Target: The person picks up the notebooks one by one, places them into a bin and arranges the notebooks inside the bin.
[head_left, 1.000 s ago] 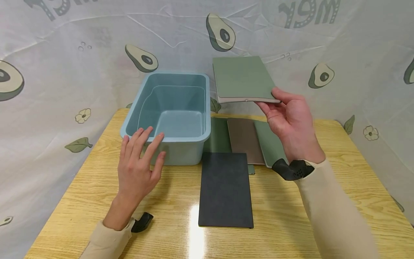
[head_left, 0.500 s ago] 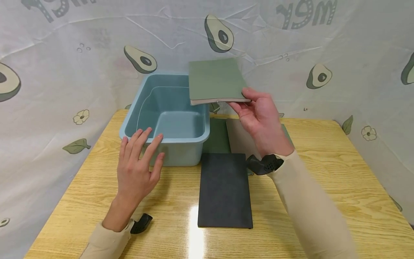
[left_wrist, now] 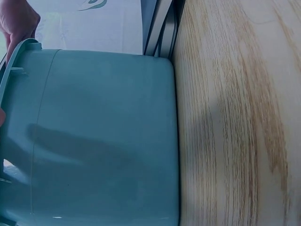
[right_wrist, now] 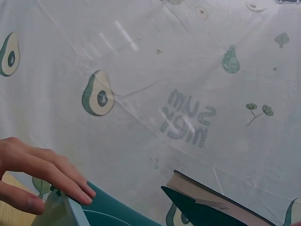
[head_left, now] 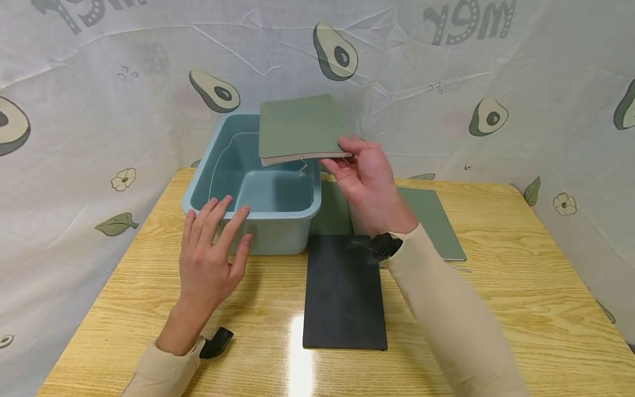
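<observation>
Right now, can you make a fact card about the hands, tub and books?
Left hand: fingers at the near rim of the blue tub
Right hand: holds a green book, seemingly partly over the tub
Tub: on the wooden table
Black book: flat on the table
Others: dark green book beside the tub; light green book farther right

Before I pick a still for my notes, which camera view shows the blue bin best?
The head view: the blue bin shows its inside, floor and most of its rim. The left wrist view shows mainly an outer wall; the right wrist view catches only part of the bin, at the bottom edge.
</observation>
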`<action>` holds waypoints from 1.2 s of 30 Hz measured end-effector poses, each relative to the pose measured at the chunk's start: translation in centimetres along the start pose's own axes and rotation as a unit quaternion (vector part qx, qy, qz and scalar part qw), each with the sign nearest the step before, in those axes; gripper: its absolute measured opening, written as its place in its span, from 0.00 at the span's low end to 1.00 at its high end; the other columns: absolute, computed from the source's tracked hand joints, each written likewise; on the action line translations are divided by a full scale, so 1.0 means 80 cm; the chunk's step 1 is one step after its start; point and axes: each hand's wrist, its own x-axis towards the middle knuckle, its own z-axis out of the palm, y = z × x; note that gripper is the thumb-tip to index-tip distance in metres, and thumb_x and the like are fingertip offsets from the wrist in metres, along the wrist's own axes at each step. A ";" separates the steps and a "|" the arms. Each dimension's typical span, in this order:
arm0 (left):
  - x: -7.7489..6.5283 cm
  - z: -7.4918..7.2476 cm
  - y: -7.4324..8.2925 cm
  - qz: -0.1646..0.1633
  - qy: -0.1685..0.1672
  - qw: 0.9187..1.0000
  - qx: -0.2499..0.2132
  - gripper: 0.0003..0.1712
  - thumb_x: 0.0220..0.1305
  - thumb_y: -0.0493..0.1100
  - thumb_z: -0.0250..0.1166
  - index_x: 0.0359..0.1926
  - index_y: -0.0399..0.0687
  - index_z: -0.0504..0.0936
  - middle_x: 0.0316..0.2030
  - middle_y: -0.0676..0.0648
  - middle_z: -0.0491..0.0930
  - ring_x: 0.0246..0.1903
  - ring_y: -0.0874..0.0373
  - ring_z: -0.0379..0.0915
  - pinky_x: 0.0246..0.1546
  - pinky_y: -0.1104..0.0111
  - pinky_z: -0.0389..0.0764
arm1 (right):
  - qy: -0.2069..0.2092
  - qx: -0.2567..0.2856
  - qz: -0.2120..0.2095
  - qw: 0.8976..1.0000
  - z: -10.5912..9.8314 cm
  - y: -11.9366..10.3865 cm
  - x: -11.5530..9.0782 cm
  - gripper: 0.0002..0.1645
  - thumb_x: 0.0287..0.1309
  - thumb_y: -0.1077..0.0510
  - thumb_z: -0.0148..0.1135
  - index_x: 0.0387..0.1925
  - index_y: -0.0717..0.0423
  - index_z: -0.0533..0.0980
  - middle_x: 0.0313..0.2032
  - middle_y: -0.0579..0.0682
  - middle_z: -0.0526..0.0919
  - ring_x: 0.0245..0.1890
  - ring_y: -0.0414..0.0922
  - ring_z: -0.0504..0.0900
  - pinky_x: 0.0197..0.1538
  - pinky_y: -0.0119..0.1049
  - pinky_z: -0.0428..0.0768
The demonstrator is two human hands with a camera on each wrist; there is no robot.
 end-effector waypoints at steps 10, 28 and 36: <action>-0.001 0.000 0.000 -0.001 0.001 1.000 -0.001 0.26 0.74 0.47 0.61 0.69 0.50 0.81 0.69 0.36 0.78 0.70 0.34 0.71 0.76 0.34 0.60 | 0.004 -0.011 0.016 1.000 0.019 0.036 0.006 0.33 0.79 0.68 0.46 0.81 0.59 0.58 0.76 0.58 0.66 0.81 0.58 0.65 0.79 0.54 0.63; 0.000 0.002 -0.001 0.001 -0.001 1.000 0.000 0.27 0.72 0.47 0.62 0.70 0.50 0.81 0.69 0.36 0.78 0.71 0.34 0.71 0.74 0.33 0.61 | -0.004 -0.053 0.013 0.999 0.028 0.071 0.018 0.35 0.80 0.68 0.45 0.83 0.59 0.55 0.75 0.63 0.70 0.78 0.58 0.70 0.78 0.55 0.66; -0.003 0.003 -0.001 -0.005 -0.007 1.000 -0.002 0.28 0.73 0.47 0.60 0.71 0.51 0.80 0.71 0.36 0.77 0.72 0.35 0.69 0.77 0.35 0.59 | 0.017 -0.093 0.003 0.996 0.022 0.087 0.028 0.37 0.80 0.68 0.46 0.84 0.56 0.53 0.77 0.63 0.67 0.78 0.59 0.69 0.77 0.56 0.68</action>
